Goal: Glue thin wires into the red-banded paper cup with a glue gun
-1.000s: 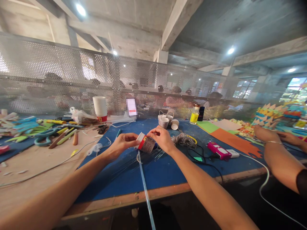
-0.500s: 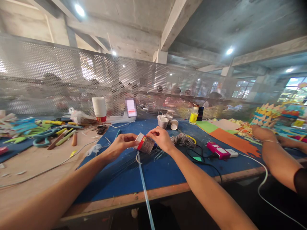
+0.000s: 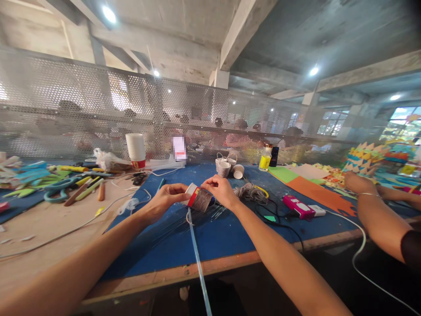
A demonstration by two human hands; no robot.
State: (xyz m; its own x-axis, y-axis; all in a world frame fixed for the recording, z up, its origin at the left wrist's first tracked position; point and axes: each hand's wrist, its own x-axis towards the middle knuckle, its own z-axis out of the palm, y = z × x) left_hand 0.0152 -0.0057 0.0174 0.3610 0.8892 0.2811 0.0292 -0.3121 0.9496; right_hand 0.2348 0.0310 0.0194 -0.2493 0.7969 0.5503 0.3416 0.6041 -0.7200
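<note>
My left hand (image 3: 167, 199) grips a paper cup (image 3: 194, 197) by its white rim end. The cup lies tilted on its side, with a red band in the middle and grey-brown twine wound around its lower part. At the wrapped end, my right hand (image 3: 219, 189) is closed in a pinch against the cup's upper side. Whatever lies between those fingertips is too small to make out. A long translucent strip (image 3: 197, 254) runs from beneath the cup past the table's front edge. Loose grey twine (image 3: 251, 193) lies right of my right hand.
Small twine-covered cups (image 3: 223, 167) stand behind my hands. A stack of paper cups (image 3: 135, 151), scissors (image 3: 59, 189) and several tools are at left. A yellow-labelled bottle (image 3: 265, 159), pink device (image 3: 298, 207) and orange sheet (image 3: 324, 193) are at right, beside another person's arm (image 3: 378, 215).
Almost nothing differs. Both hands stay at the cup, with my right fingers shifted very slightly; the view has drifted a little.
</note>
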